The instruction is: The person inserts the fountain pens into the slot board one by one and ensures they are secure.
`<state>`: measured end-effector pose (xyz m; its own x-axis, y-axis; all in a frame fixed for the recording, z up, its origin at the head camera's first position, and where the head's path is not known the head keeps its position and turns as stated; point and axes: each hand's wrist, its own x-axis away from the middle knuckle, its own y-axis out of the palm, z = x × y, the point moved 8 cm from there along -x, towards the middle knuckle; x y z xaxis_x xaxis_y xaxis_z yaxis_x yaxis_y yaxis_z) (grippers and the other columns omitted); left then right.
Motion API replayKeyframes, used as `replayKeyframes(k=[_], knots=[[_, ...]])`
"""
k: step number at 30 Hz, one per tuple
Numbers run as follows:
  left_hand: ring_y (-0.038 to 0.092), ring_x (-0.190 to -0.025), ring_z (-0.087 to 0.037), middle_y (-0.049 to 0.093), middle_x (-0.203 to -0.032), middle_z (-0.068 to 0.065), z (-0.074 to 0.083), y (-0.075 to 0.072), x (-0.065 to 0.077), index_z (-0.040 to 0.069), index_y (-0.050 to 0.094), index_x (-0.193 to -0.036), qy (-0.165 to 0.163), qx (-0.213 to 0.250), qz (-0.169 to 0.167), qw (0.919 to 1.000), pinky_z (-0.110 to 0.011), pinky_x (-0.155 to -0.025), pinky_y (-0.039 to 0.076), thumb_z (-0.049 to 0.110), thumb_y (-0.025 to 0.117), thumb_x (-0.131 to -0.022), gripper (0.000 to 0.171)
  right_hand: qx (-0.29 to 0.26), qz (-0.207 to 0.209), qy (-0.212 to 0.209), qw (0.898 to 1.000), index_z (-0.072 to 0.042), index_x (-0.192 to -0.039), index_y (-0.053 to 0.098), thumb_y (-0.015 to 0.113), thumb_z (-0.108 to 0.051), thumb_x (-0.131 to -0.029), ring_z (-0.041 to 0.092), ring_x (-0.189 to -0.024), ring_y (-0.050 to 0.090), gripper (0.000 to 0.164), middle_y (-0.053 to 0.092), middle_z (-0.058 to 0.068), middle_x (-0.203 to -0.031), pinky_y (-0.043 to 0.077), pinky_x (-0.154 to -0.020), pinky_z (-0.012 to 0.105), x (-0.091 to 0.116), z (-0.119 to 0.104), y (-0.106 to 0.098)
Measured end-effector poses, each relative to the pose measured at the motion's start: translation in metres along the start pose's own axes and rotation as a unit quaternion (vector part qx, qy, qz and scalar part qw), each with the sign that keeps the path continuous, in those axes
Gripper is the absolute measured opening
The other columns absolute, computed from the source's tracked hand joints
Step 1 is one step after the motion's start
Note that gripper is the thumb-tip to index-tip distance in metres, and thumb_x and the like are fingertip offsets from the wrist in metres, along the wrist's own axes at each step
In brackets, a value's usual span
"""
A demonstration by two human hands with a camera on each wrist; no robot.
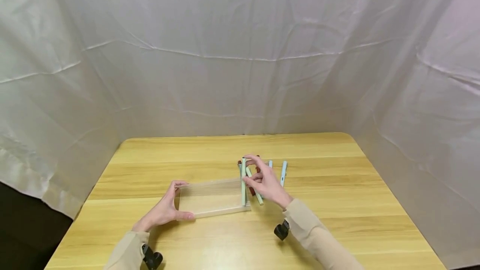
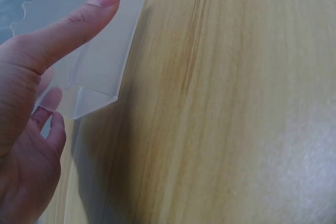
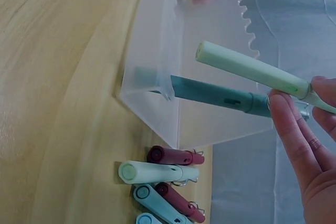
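Under both hands is the wooden table (image 1: 337, 186), and just to the right of the left hand is the clear stand (image 1: 210, 197), thin and see-through, with a bumpy back edge. The left hand (image 1: 165, 209) is clamped on the stand's left end, thumb on the front lip and fingers behind. From here I can't tell if that end is lifted a little. If the left hand pulls or tips it, I think the stand could slide or tilt, and then the dark teal pen (image 3: 205, 92), lying across the other end near the right hand, could roll out. The right hand (image 1: 268, 182) is by that end, thumb and fingers pinching a mint pen (image 3: 252, 69) over the stand, close beside the teal pen. The fingers hold just one end, so the long free end could swing and knock the teal pen crooked. If the pinch goes loose, the mint pen could drop and roll away. Close by the right hand, past the stand's end, lie dark red pens (image 3: 170, 155), a light green pen (image 3: 149, 173) and blue pens (image 1: 284, 173). A bump from that hand could scatter them. Smallest is a metal clip (image 3: 181, 183), which might snag on the next pen.
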<state>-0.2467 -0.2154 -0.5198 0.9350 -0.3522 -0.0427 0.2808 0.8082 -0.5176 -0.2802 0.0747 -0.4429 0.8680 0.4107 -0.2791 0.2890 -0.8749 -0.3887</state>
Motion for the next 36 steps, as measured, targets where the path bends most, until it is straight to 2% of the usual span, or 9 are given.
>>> replayKeyframes(k=[3, 5, 7, 12, 17, 21, 26, 30, 36], knots=[[0.031, -0.141, -0.058, 0.035, -0.149, -0.032, 0.002, 0.0, 0.0, 0.0, 0.032, -0.138, 0.004, -0.003, 0.0, 1.0, -0.073, -0.118, 0.023, 0.024, 0.094, -0.066, 0.098, 0.022, 0.001, -0.016, 1.0, -0.016, -0.147, 0.043, 0.069, -0.008, -0.095, 0.032, -0.073, 0.074, 0.059, 0.059, 0.018, -0.129, 0.063, -0.066, 0.025, -0.001, -0.001, 0.003], [0.03, -0.141, -0.059, 0.034, -0.149, -0.032, 0.001, 0.0, 0.0, 0.0, 0.031, -0.138, 0.004, -0.003, -0.002, 1.0, -0.073, -0.117, 0.023, 0.024, 0.094, -0.066, 0.098, 0.03, 0.003, -0.02, 0.999, -0.019, -0.146, 0.043, 0.07, -0.007, -0.094, 0.028, -0.071, 0.075, 0.06, 0.06, 0.016, -0.127, 0.062, -0.065, 0.021, -0.001, -0.002, 0.006], [0.03, -0.142, -0.059, 0.033, -0.15, -0.032, 0.0, 0.0, -0.001, 0.0, 0.031, -0.138, -0.002, 0.0, -0.003, 1.0, -0.073, -0.118, 0.023, 0.025, 0.094, -0.066, 0.099, 0.041, 0.006, -0.023, 0.999, -0.02, -0.145, 0.044, 0.07, -0.006, -0.093, 0.025, -0.07, 0.075, 0.06, 0.061, 0.015, -0.125, 0.062, -0.064, 0.02, 0.0, -0.003, 0.008], [0.029, -0.143, -0.057, 0.033, -0.151, -0.031, -0.004, 0.0, -0.001, 0.003, 0.031, -0.139, -0.013, 0.003, -0.002, 0.9999, -0.072, -0.12, 0.022, 0.025, 0.095, -0.064, 0.101, 0.071, 0.018, -0.051, 0.996, -0.014, -0.144, 0.045, 0.073, -0.003, -0.09, 0.021, -0.07, 0.075, 0.061, 0.063, 0.016, -0.12, 0.061, -0.062, 0.018, 0.0, -0.008, 0.014], [0.03, -0.142, -0.058, 0.033, -0.15, -0.031, -0.004, 0.001, -0.002, 0.003, 0.031, -0.139, -0.009, 0.005, -0.002, 0.9999, -0.073, -0.119, 0.022, 0.026, 0.095, -0.064, 0.101, 0.098, 0.026, -0.057, 0.993, -0.01, -0.143, 0.046, 0.073, -0.004, -0.09, 0.015, -0.069, 0.073, 0.061, 0.064, 0.016, -0.119, 0.06, -0.063, 0.016, 0.001, -0.01, 0.017], [0.03, -0.142, -0.058, 0.034, -0.15, -0.031, -0.003, 0.0, -0.001, 0.002, 0.032, -0.138, -0.004, 0.004, -0.002, 1.0, -0.073, -0.118, 0.023, 0.025, 0.094, -0.065, 0.099, 0.123, 0.03, -0.055, 0.99, -0.011, -0.143, 0.047, 0.074, -0.008, -0.091, 0.006, -0.065, 0.068, 0.059, 0.065, 0.015, -0.119, 0.059, -0.061, 0.014, 0.001, -0.011, 0.018], [0.032, -0.14, -0.058, 0.036, -0.149, -0.031, 0.0, -0.001, -0.001, 0.001, 0.033, -0.137, 0.007, -0.008, -0.001, 0.9999, -0.073, -0.117, 0.025, 0.024, 0.094, -0.066, 0.096, 0.131, 0.038, -0.066, 0.988, -0.008, -0.144, 0.047, 0.074, -0.008, -0.09, -0.002, -0.061, 0.062, 0.06, 0.065, 0.015, -0.119, 0.058, -0.058, 0.014, 0.001, -0.013, 0.02], [0.032, -0.141, -0.057, 0.036, -0.149, -0.031, 0.0, -0.001, 0.0, 0.001, 0.032, -0.137, 0.005, -0.005, 0.0, 1.0, -0.071, -0.118, 0.024, 0.024, 0.094, -0.066, 0.097, 0.134, 0.044, -0.087, 0.986, -0.006, -0.144, 0.046, 0.075, -0.004, -0.088, -0.001, -0.06, 0.062, 0.063, 0.065, 0.016, -0.118, 0.057, -0.057, 0.013, 0.002, -0.016, 0.023], [0.031, -0.141, -0.057, 0.036, -0.148, -0.03, 0.001, -0.001, 0.0, 0.0, 0.033, -0.136, 0.011, -0.003, 0.002, 0.9999, -0.072, -0.118, 0.024, 0.023, 0.094, -0.066, 0.096, 0.142, 0.053, -0.124, 0.981, 0.0, -0.144, 0.047, 0.075, -0.001, -0.087, 0.01, -0.061, 0.067, 0.064, 0.065, 0.018, -0.118, 0.057, -0.058, 0.011, 0.002, -0.019, 0.026]])
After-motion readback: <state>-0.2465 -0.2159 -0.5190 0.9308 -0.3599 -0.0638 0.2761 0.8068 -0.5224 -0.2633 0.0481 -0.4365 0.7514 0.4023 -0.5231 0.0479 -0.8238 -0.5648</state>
